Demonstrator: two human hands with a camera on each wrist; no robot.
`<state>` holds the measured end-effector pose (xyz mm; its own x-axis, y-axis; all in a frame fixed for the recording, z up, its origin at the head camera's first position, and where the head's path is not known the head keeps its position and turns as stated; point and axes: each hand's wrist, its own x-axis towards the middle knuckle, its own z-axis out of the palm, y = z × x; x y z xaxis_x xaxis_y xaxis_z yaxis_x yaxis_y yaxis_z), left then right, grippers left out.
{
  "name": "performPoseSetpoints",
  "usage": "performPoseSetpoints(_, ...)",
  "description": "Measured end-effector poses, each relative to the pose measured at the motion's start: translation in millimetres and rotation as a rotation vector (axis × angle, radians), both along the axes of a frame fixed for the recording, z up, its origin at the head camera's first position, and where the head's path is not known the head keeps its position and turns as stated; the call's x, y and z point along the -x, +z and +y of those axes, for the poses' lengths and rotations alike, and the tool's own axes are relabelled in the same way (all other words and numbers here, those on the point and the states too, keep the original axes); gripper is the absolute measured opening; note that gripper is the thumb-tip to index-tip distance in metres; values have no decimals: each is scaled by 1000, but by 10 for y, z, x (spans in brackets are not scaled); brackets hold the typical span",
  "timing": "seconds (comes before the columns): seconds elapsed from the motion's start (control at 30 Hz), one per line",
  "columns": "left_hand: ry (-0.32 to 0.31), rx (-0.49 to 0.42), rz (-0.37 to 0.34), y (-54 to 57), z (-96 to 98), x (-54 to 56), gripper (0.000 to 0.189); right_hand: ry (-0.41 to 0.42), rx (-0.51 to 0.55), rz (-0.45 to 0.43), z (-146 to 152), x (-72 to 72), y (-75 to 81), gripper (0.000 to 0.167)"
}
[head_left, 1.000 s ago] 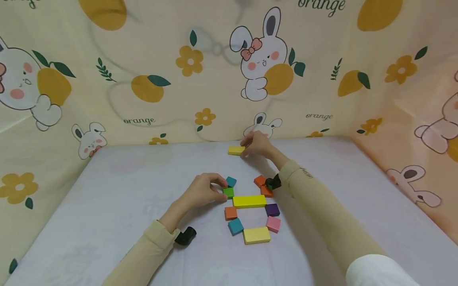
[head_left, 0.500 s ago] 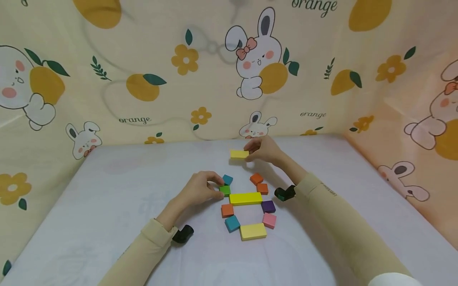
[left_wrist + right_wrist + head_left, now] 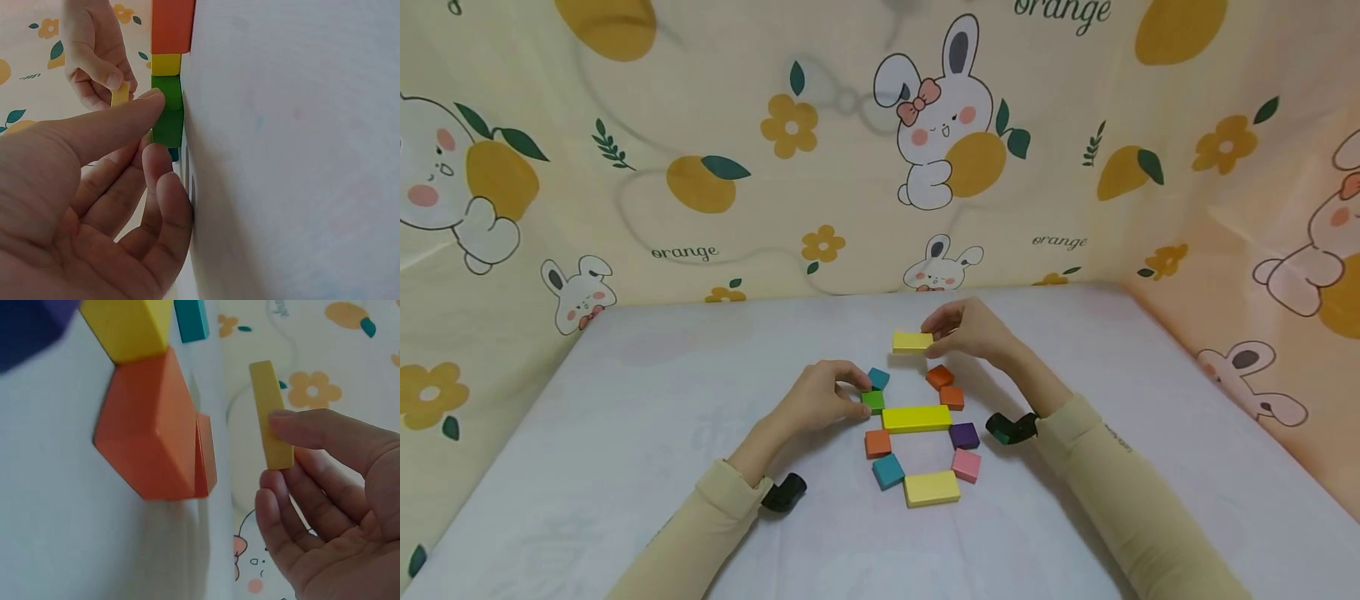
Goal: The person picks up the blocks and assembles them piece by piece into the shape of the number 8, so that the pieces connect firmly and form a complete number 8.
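Observation:
My right hand (image 3: 973,335) pinches a pale yellow rectangular block (image 3: 912,342) at its right end and holds it off the table, beyond the arrangement. In the right wrist view the thumb lies on one face of that yellow block (image 3: 272,415), with fingers on the other side. My left hand (image 3: 820,396) holds the green block (image 3: 872,402) between thumb and fingers at the arrangement's left side. Behind the green block is a teal block (image 3: 878,379). Two orange blocks, the farther one (image 3: 940,377) and the nearer one (image 3: 952,397), stand opposite on the right.
A bright yellow long block (image 3: 916,419) crosses the middle. Nearer lie an orange block (image 3: 877,444), a blue block (image 3: 888,472), a purple block (image 3: 964,435), a pink block (image 3: 966,465) and a pale yellow block (image 3: 932,489), on a white-covered table (image 3: 625,467).
My right hand has lifted the pale yellow block and brought it nearer and slightly right, toward the arrangement. The left hand has stayed at the green block.

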<state>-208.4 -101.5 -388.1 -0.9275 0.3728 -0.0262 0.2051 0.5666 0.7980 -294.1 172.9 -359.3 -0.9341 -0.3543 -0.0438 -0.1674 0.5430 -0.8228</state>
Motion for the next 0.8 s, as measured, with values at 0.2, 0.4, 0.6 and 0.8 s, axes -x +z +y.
performPoseSetpoints(0.2, 4, 1, -6, 14, -3, -5, 29, 23, -35, -10, -47, -28, -66, 29)
performPoseSetpoints(0.4, 6, -6, -14, 8, -3, -4, 29, 15, -45, -13, -83, -22, -112, 27)
performPoseSetpoints(0.6, 3, -6, -15, -1, 0, 3, 29, 21, -45, -37, -85, -2, -157, 29)
performPoseSetpoints(0.8, 7, 3, -17, -5, 6, 6, 29, 35, -58, -36, -79, 18, -198, 26)
